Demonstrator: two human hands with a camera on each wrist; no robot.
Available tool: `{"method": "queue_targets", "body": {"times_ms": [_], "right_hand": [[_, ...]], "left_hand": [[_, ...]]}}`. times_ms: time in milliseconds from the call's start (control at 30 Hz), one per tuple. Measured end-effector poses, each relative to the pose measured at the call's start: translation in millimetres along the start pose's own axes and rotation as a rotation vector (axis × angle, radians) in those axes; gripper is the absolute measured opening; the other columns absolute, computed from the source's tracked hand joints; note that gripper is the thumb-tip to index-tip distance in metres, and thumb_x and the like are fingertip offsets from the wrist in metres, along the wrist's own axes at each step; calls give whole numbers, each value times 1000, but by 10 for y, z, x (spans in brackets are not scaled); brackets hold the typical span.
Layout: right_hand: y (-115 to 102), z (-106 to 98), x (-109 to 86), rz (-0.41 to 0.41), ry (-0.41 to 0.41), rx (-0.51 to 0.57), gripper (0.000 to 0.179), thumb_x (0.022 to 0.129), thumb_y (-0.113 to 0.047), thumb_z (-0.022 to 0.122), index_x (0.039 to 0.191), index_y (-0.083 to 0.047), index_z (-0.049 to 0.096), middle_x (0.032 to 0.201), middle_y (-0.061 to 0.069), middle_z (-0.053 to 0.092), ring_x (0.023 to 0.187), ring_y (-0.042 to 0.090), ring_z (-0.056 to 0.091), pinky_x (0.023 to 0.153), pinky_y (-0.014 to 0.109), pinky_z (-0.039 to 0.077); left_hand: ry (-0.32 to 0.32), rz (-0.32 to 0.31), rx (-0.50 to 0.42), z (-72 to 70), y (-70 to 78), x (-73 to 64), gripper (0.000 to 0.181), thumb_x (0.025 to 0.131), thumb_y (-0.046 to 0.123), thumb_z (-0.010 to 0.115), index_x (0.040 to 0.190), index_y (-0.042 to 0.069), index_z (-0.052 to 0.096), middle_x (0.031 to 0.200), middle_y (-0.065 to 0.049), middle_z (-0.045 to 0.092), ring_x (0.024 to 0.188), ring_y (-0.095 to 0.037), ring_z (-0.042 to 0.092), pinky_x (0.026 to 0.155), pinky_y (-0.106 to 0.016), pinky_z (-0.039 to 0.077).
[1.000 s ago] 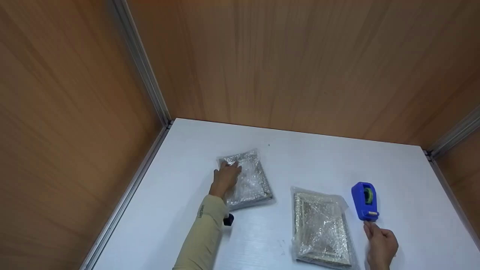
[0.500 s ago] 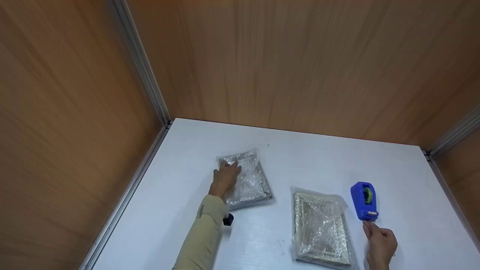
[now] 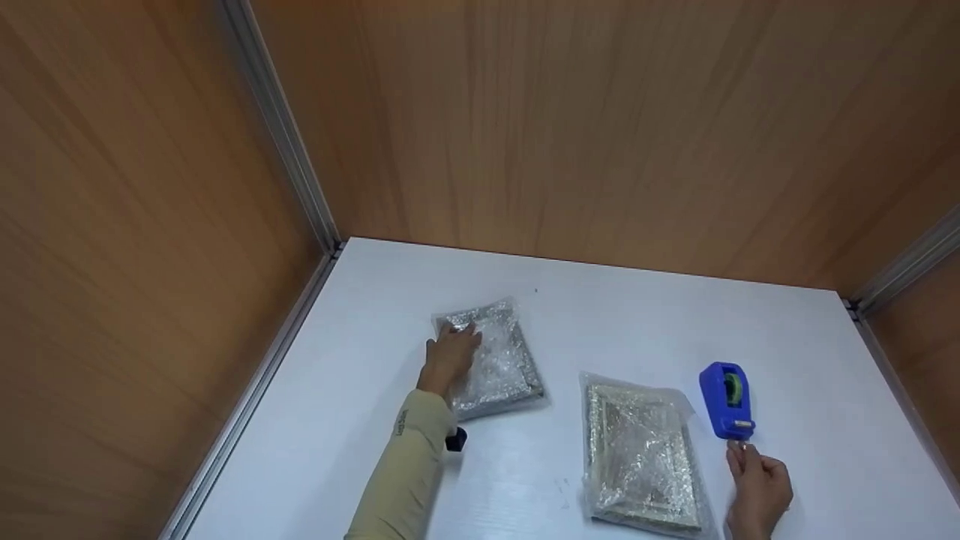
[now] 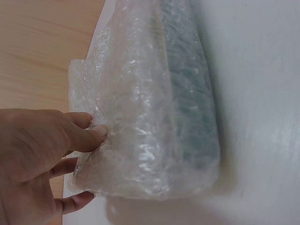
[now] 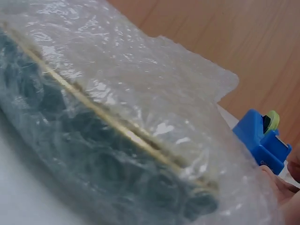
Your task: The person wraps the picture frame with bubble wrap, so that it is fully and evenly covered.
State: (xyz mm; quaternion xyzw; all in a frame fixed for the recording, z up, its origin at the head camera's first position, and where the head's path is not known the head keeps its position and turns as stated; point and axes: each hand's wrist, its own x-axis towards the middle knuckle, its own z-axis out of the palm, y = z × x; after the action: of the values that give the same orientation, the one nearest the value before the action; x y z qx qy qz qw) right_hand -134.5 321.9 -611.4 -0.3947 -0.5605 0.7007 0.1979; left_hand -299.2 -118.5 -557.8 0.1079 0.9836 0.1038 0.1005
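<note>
My left hand [image 3: 450, 358] rests palm down on a bubble-wrapped picture frame [image 3: 504, 360], fingers spread over its left part. In the left wrist view, the fingertips touch the crinkled wrap [image 4: 136, 108] near one edge. My right hand [image 3: 759, 491] is just in front of a blue tape dispenser [image 3: 726, 397], thumb and fingers pinched together on the tape's end, where a small shiny bit shows. A green-yellow tape roll [image 5: 272, 120] sits in the dispenser. Only part of the right hand appears in the right wrist view, at the right edge.
A second bubble-wrapped picture frame [image 3: 641, 457], gold-edged, lies between the hands, left of the dispenser; its wrap fills much of the right wrist view. The white table [image 3: 630, 315] meets wooden panels [image 3: 600, 135] at the back and sides, with metal corner rails [image 3: 281, 120].
The left hand stays on its wrapped frame. The right hand and dispenser shift very slightly left, and a shiny bit now shows between the fingertips and the dispenser.
</note>
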Motion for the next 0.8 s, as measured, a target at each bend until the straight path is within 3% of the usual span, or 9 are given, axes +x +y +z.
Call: {"method": "queue_targets", "body": {"times_ms": [233,367,500,633,800], "right_hand": [[7,61,-135,-36,35,-53,24,89,-33,59,101,-12,54,96,-2,55,84,-1,61,76,11,48],[-52,101,-270,-58,20,-234,34,89,-43,56,110,-17,55,105,-3,52,87,0,55,71,7,47],[-131,208,-428,-144,-11,-398,47,88,-49,53,120,-14,55,111,-2,49,90,5,50,69,9,44],[-217,407,-574,-273,-60,-424,46,89,-46,53,119,-11,57,109,0,54,92,7,48,74,18,42],[-316,698,-734,-409,-183,-351,35,89,-35,59,111,-7,62,103,-1,59,93,7,51,73,15,42]], "left_hand": [[-1,-4,-10,-3,2,3,41,95,11,46,135,22,48,148,0,32,132,-33,28,93,-61,37],[-13,-20,-16,-12,0,0,42,95,11,46,136,21,46,148,0,31,134,-34,26,94,-62,35],[-17,-20,-6,-20,-9,6,42,95,12,46,136,21,46,148,0,32,133,-34,26,94,-63,35],[-16,-26,6,-10,-24,20,43,94,11,48,136,22,47,148,1,32,134,-34,24,94,-63,35],[-15,-57,-22,3,-46,22,45,93,10,49,135,23,47,148,1,32,136,-35,21,96,-63,33]]}}
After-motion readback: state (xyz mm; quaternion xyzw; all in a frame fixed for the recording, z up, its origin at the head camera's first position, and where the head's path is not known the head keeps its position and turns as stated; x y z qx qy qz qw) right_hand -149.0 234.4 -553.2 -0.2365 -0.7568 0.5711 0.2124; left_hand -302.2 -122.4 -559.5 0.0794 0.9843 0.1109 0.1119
